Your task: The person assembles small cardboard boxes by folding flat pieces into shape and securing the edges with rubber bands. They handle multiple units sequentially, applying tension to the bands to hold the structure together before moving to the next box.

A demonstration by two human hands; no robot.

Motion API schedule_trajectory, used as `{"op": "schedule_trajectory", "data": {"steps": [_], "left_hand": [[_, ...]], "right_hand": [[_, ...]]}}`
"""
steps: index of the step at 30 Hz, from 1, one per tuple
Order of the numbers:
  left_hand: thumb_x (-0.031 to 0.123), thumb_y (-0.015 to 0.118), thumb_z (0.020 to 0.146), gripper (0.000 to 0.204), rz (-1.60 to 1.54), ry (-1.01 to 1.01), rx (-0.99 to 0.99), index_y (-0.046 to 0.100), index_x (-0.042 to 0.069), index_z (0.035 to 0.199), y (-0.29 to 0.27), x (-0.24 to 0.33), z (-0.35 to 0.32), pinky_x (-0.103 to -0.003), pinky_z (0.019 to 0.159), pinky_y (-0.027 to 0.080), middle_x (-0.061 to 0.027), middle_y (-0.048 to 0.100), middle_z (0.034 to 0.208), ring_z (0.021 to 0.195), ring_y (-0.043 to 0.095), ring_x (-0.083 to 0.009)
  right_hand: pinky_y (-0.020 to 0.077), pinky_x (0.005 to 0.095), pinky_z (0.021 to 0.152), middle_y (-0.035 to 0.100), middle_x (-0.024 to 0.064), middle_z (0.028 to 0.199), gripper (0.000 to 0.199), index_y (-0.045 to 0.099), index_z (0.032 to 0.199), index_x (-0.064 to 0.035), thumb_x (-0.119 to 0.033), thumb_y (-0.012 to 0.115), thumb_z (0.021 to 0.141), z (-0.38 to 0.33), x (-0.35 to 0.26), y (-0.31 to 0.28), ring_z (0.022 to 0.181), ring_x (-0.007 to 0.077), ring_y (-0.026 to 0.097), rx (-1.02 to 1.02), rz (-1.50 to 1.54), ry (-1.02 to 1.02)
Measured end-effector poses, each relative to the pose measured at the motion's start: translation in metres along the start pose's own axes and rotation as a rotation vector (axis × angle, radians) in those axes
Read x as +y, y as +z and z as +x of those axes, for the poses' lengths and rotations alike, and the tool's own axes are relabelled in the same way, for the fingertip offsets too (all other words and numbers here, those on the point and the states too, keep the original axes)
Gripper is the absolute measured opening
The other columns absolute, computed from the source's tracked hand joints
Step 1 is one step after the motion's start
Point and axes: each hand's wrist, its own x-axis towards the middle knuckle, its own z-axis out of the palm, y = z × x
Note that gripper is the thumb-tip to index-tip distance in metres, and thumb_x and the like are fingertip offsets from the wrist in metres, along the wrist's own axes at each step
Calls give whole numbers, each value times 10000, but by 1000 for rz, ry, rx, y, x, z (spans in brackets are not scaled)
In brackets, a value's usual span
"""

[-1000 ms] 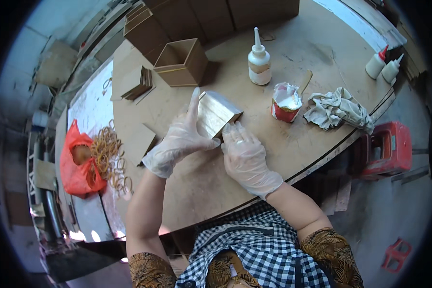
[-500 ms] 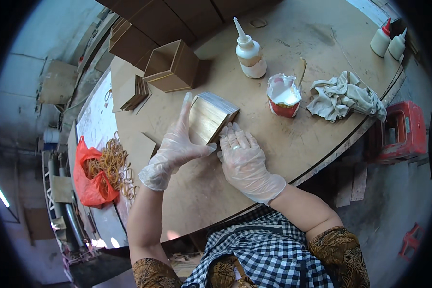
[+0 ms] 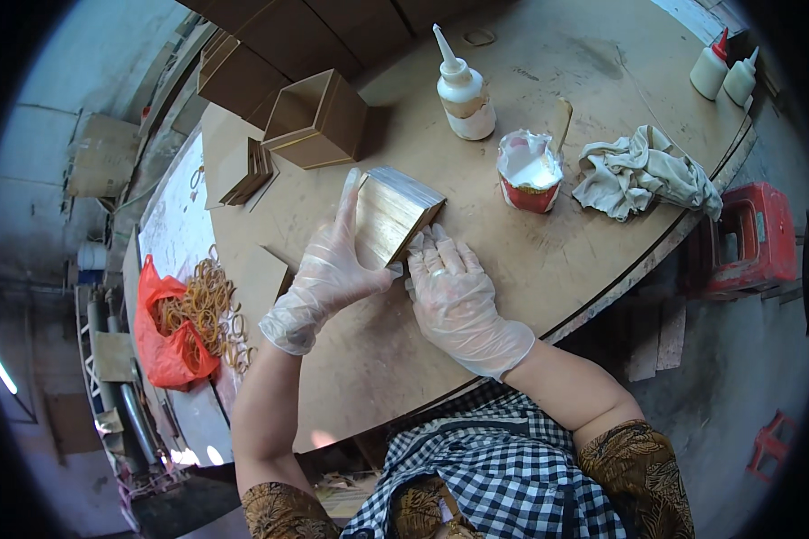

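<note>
In front of me lies a squared stack of thin boards (image 3: 388,216), its top pale gold and its far side silvery grey. My left hand (image 3: 328,269), in a clear glove, rests against the stack's left and near edges, with the index finger stretched out and the thumb spread toward the near corner. Along the near right side, my gloved right hand (image 3: 456,292) lays its straight fingers against the boards. Both hands are open and touch the stack from opposite sides. Some fingertips of the right hand are hidden beside the stack.
Beyond stand an open board box (image 3: 319,121), a white glue bottle (image 3: 467,101) and a red tub of white paste (image 3: 530,175). A crumpled cloth (image 3: 643,175) lies right. Thin panels (image 3: 243,175) and a red bag (image 3: 166,332) of rubber bands are left. A red stool (image 3: 751,238) stands off the table.
The whole view has shifted slightly. Both hands stay against the stack of boards; the left thumb tip sits slightly closer to the stack's near corner.
</note>
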Motion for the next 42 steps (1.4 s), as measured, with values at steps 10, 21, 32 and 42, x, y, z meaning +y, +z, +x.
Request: {"op": "schedule_trajectory", "data": {"steps": [10, 21, 32, 42], "left_hand": [[192, 755, 644, 1173, 105, 7, 2, 75, 146, 1599, 3, 0, 2, -415, 996, 467, -327, 589, 1194, 1144, 597, -417], [192, 750, 655, 1142, -93, 37, -57, 110, 108, 1597, -6, -9, 1, -377, 1122, 352, -273, 436, 1457, 1368, 437, -350], [276, 807, 640, 1223, -649, 102, 62, 76, 82, 1601, -20, -58, -26, -368, 1170, 243, -153, 228, 1586, 1451, 240, -254], [305, 887, 587, 1378, -908, 319, 124, -25, 68, 1593, 36, -39, -112, -415, 1221, 140, -179, 113, 1625, 1510, 134, -278]], "right_hand": [[397, 494, 1051, 575, 268, 1329, 543, 535, 1323, 114, -176, 539, 865, -1, -2, 4, 1270, 380, 527, 28, -8, 9], [407, 471, 1047, 599, 240, 1299, 574, 490, 1365, 120, -168, 528, 870, 0, -1, 0, 1267, 363, 533, 14, -34, 10], [501, 403, 914, 685, 203, 1102, 364, 660, 1097, 34, -234, 679, 851, 9, -3, -25, 1104, 328, 636, 139, 179, 31], [178, 413, 1222, 176, 226, 1617, 1448, -7, 1573, 14, -491, 933, 595, 13, -30, -59, 1513, 313, 159, -312, 1705, 257]]}}
